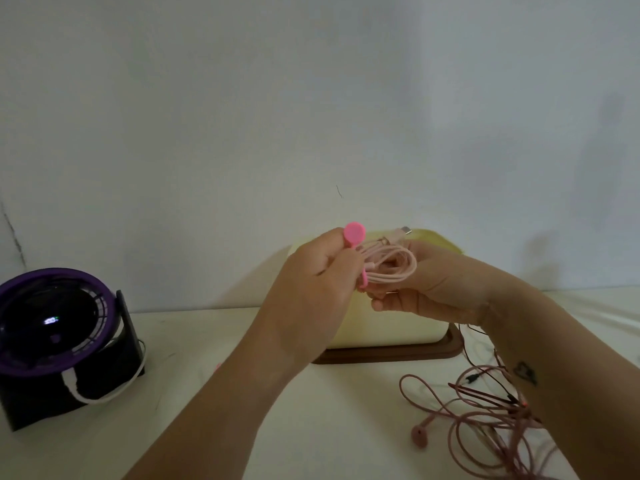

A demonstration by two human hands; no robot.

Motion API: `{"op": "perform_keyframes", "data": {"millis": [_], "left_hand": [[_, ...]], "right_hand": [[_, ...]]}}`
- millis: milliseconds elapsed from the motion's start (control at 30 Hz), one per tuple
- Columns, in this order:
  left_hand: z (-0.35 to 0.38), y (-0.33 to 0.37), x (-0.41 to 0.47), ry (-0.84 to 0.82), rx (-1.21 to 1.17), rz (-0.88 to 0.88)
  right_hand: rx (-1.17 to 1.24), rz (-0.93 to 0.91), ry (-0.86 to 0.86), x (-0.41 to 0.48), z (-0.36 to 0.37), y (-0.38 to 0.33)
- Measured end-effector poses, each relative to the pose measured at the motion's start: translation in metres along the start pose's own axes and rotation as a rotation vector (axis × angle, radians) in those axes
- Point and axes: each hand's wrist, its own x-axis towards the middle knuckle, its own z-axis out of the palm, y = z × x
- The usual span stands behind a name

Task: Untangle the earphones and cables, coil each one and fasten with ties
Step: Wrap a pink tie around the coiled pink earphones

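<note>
Head view: left hand (311,275) grip pinches the pink tie (355,233) against the coiled pink cable (394,268) held in the right hand (440,289) grip; cream box (381,327) at the bench (311,410) far edge, contents hidden.

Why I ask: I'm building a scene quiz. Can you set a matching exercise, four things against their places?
1 pink tie
2 coiled cable
3 tangled earphones
4 purple fan

A far left on the table
B loose on the table, right
C held in the right hand
D pinched by the left hand

Pairs: 1-D, 2-C, 3-B, 4-A
</note>
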Motion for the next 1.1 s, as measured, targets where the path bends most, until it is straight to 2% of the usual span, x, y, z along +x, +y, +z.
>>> {"op": "perform_keyframes", "data": {"millis": [200, 500, 667, 800, 967, 1100], "left_hand": [[0.012, 0.005, -0.008, -0.098, 0.004, 0.104], [0.017, 0.002, -0.011, -0.153, 0.016, 0.07], [0.02, 0.001, -0.011, -0.151, 0.007, 0.124], [0.019, -0.007, -0.009, -0.062, -0.019, 0.059], [0.021, -0.018, -0.004, -0.088, -0.058, -0.116], [0.026, -0.019, -0.002, -0.006, -0.183, -0.223]], "right_hand": [[-0.06, 0.002, -0.059, -0.006, -0.01, -0.004], [-0.081, -0.01, -0.086, -0.008, -0.018, -0.005], [-0.09, 0.008, -0.022, -0.011, -0.019, -0.012], [-0.323, -0.063, 0.115, -0.016, -0.008, -0.026], [-0.668, -0.129, 0.274, -0.024, 0.012, -0.044], [-0.868, -0.221, 0.381, -0.023, 0.029, -0.045]]}}
